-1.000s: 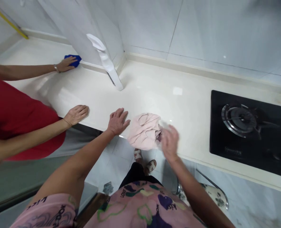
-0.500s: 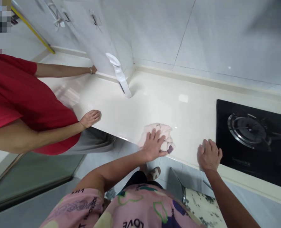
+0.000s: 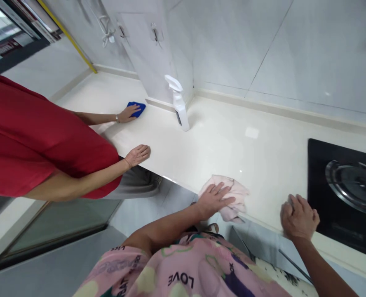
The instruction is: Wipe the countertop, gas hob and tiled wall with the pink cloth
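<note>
Head view: the left hand [image 3: 215,201] lies spread on a crumpled pink cloth [image 3: 237,193] at the near edge of the cream surface [image 3: 220,152], while the right hand [image 3: 299,217] rests curled at 3 o'clock, well apart, beside the black gas hob [image 3: 325,231]. Wiping seems in hand, and the next move calls for sliding the cloth along. At 10 o'clock, a co-worker's hand [image 3: 129,113] presses a blue cloth [image 3: 139,108] beyond a white spray bottle [image 3: 179,105]. "LOVE" reads upside down on the pink shirt [image 3: 183,280].

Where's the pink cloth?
Head view: the crumpled pink cloth lies under the person's left hand at the cream counter's front edge, left of the black gas hob.
</note>
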The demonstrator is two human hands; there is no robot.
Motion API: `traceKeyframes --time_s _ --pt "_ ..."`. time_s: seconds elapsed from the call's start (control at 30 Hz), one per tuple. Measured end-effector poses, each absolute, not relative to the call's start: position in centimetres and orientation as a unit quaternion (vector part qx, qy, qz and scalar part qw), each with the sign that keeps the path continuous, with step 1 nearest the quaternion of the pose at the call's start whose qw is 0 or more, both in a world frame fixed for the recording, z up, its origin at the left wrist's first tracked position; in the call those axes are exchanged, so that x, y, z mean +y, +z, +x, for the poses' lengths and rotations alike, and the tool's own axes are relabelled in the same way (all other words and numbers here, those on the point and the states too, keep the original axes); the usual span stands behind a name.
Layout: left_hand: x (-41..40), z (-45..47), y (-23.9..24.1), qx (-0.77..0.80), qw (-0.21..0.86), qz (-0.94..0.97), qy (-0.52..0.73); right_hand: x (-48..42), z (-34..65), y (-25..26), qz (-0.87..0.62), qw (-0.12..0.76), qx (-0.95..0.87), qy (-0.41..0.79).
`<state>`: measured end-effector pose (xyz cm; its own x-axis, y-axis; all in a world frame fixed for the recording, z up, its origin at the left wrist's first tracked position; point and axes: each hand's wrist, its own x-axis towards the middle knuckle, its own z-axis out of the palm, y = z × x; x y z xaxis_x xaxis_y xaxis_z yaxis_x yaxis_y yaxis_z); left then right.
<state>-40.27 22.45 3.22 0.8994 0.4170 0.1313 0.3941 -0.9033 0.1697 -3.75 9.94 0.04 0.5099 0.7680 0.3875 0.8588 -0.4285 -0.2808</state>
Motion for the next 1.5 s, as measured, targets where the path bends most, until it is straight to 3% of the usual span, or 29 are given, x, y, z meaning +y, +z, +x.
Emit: traceKeyframes --time_s 0.33,0.57,0.7,0.83,1.07,1.23,1.5 --pt "32.4 -62.5 6.9 0.512 0.039 0.857 -0.044 9.9 -3.8 -0.2 -0.837 0.245 -0.48 -0.094" --pt "30.7 -61.5 6.0 0.583 0.039 0.811 -0.04 10.1 -4.4 0.0 -0.843 0.225 -0.476 -0.112" --pt "27.1 -55.9 3.9 0.506 0.073 0.859 -0.02 10.3 -4.5 0.3 -0.844 0.204 -0.481 -0.122" --pt "24.2 -47.6 3.4 0.29 0.111 0.95 0.004 10.3 -4.3 0.3 -0.844 0.188 -0.488 -0.12" --pt "19.8 -33.1 5.1 0.008 0.074 0.995 0.069 9.9 -3.9 -0.1 -0.844 0.199 -0.485 -0.114" --pt "19.9 -33.1 4.7 0.019 0.094 0.993 0.074 9.9 -3.8 0.1 -0.847 0.201 -0.48 -0.106" --pt "25.3 -47.7 3.7 0.199 0.126 0.971 0.034 10.1 -4.1 0.3 -0.851 0.193 -0.476 -0.109"
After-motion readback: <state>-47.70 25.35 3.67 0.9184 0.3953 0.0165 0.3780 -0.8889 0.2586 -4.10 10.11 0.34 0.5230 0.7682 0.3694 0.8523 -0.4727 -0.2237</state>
